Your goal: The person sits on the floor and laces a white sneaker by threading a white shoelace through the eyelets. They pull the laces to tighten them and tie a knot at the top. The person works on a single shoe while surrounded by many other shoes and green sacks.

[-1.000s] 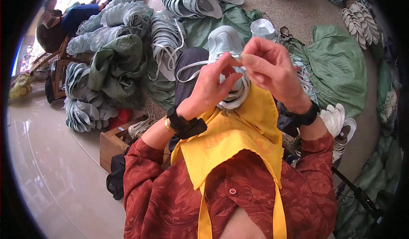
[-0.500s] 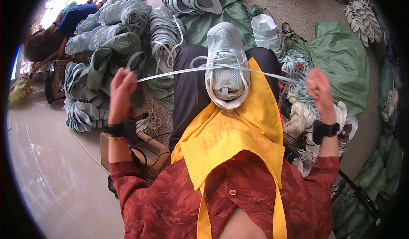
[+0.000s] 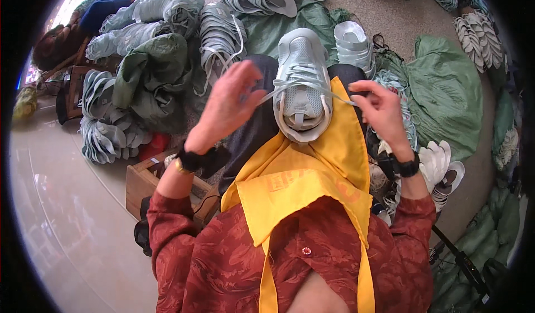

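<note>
A pale grey-green sneaker [image 3: 302, 104] rests on my lap over the yellow apron [image 3: 295, 196], its toe pointing away from me. Its shoelace [image 3: 304, 83] crosses the tongue and runs out to both sides. On the left, my left hand [image 3: 228, 102] has the lace running to its thumb; its upper fingers are blurred and spread somewhat. To the right of the shoe, my right hand [image 3: 382, 109] pinches the other lace end between thumb and fingers.
Stacks of pale shoe uppers [image 3: 220, 34] lie beyond my knees and to the left. A green sack [image 3: 443, 93] spreads at the right. A wooden box [image 3: 142, 187] stands by my left side. White shoe parts [image 3: 437, 165] lie at my right. Another person [image 3: 103, 12] is at the far left.
Both hands have come inward from a wide stretch, closer to the shoe. The lace, earlier pulled taut across the tongue, now spans a shorter distance between them.
</note>
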